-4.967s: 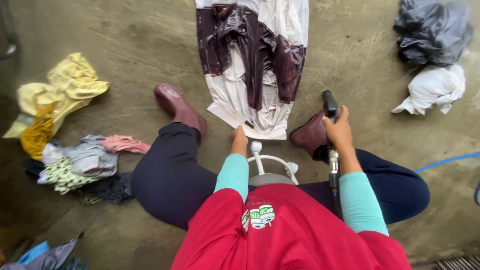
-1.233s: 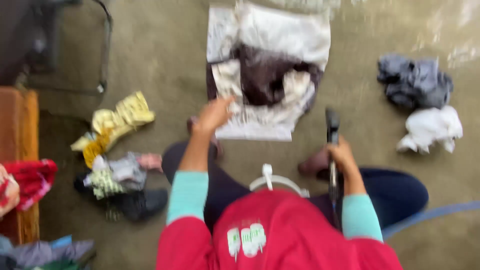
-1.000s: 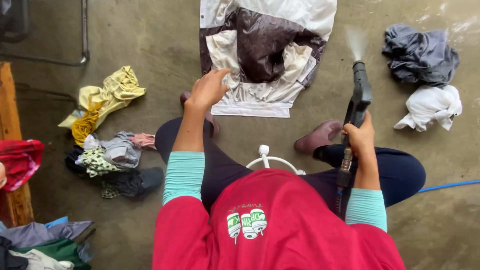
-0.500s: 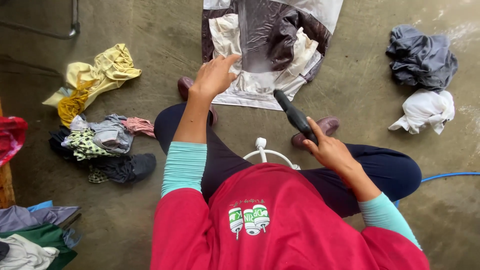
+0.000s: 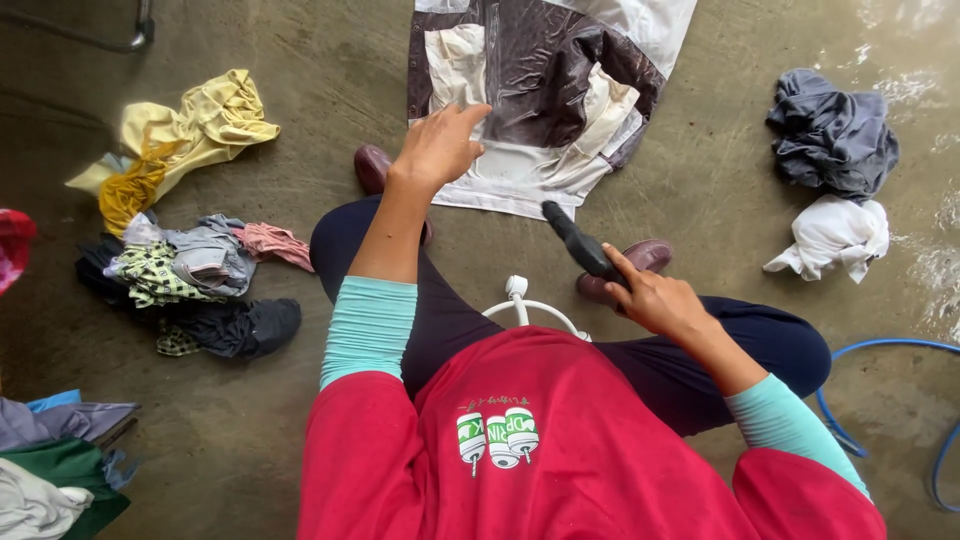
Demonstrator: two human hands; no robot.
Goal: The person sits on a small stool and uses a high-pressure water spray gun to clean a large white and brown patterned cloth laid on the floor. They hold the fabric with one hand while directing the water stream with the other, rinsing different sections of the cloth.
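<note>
Straight ahead of my left hand (image 5: 437,148), the wet white-and-maroon garment (image 5: 545,95) lay spread on the concrete floor (image 5: 300,80), its long axis running away from me; that hand, fingers spread, touched its near edge. My right hand (image 5: 648,297) gripped the black spray nozzle (image 5: 575,238), aimed at the hem.

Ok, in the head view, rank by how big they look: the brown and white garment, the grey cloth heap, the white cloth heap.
1. brown and white garment, partly cut off by the frame
2. grey cloth heap
3. white cloth heap, only slightly smaller than the grey
</note>
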